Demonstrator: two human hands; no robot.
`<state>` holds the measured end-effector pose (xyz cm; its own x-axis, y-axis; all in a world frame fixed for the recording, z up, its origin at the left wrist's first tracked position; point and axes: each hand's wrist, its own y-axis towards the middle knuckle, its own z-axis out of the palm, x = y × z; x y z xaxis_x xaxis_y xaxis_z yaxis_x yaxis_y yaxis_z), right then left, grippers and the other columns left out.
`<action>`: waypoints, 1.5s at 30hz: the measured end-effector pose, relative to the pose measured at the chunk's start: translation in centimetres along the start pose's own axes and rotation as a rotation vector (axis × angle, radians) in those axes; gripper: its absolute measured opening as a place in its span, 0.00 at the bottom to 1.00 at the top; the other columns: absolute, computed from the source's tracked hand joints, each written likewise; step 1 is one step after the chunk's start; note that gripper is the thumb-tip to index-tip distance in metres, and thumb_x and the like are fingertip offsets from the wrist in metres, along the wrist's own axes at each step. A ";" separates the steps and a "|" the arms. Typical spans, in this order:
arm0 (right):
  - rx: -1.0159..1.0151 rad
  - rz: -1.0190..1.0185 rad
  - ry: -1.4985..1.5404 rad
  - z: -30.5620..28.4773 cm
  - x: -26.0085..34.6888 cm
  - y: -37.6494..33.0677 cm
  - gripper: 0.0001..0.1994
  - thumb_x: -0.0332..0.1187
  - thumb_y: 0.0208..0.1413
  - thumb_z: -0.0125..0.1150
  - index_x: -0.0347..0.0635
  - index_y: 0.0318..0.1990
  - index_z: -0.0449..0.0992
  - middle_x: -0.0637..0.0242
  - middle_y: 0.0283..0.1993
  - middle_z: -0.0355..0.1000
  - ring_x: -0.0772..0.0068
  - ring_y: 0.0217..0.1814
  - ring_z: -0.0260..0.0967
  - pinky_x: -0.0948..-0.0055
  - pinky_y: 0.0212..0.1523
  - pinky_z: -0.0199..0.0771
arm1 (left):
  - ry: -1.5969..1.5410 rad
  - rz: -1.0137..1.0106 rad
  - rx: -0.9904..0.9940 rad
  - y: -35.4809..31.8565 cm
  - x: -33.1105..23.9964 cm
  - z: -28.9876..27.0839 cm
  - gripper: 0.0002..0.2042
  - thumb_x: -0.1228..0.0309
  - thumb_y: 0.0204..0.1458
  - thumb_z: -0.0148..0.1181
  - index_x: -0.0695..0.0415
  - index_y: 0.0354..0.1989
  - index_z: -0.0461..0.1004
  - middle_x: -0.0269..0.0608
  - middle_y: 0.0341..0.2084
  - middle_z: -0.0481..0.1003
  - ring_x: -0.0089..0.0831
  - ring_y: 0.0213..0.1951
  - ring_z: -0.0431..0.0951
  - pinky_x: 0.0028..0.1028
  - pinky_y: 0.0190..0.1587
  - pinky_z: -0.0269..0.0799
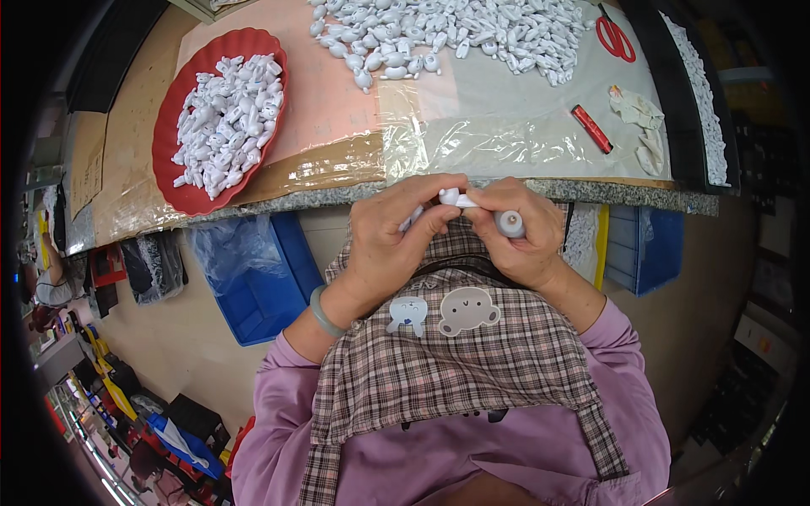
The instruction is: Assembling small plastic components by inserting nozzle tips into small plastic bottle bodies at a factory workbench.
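My left hand (380, 232) is closed, its thumb and forefinger pinching a small white plastic figure (449, 196) just in front of the table edge. Tucked in the same palm is another white piece (411, 219), mostly covered by the fingers. My right hand (531, 221) is closed round a white tool handle (510, 223), whose round butt end shows. Its thumb and forefinger meet the figure from the right. The working end of the tool is hidden, so its kind cannot be told.
On the table, a red scalloped tray (165, 152) holds many white figures, and a large pile of figures (472, 34) spreads across the back. Red-handled scissors (616, 40), a red box-shaped stick (591, 129) and a crumpled cloth (639, 114) lie right. Blue bins (245, 312) stand below.
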<state>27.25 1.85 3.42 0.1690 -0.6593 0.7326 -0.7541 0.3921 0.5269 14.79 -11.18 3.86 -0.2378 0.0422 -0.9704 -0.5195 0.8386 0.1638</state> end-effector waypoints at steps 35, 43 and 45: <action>-0.085 0.163 0.116 1.0 -0.2 -0.7 0.08 0.19 0.50 0.61 0.36 0.39 0.75 0.64 0.28 0.74 0.80 0.23 0.69 0.82 0.23 0.66 | -0.133 -0.068 -0.039 -0.3 0.7 0.6 0.18 0.79 0.50 0.61 0.59 0.51 0.73 0.38 0.34 0.78 0.17 0.27 0.74 0.16 0.26 0.70; -0.032 0.437 0.264 0.9 0.4 -0.6 0.06 0.20 0.54 0.59 0.35 0.39 0.75 0.66 0.29 0.73 0.84 0.23 0.68 0.85 0.22 0.66 | -0.237 -0.174 -0.006 -0.6 1.7 0.3 0.19 0.80 0.51 0.61 0.63 0.53 0.72 0.38 0.33 0.77 0.19 0.33 0.77 0.14 0.26 0.70; -0.030 0.491 0.307 0.9 0.6 -0.5 0.05 0.21 0.54 0.58 0.35 0.39 0.76 0.67 0.29 0.73 0.85 0.23 0.68 0.85 0.23 0.66 | -0.278 -0.202 -0.050 -0.6 1.6 0.5 0.19 0.78 0.48 0.64 0.57 0.50 0.75 0.33 0.29 0.77 0.14 0.26 0.71 0.15 0.27 0.68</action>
<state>27.18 0.63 3.20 -0.0166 -0.1811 0.9833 -0.7729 0.6262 0.1023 15.18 -11.37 2.15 0.1029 0.0305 -0.9942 -0.5748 0.8176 -0.0344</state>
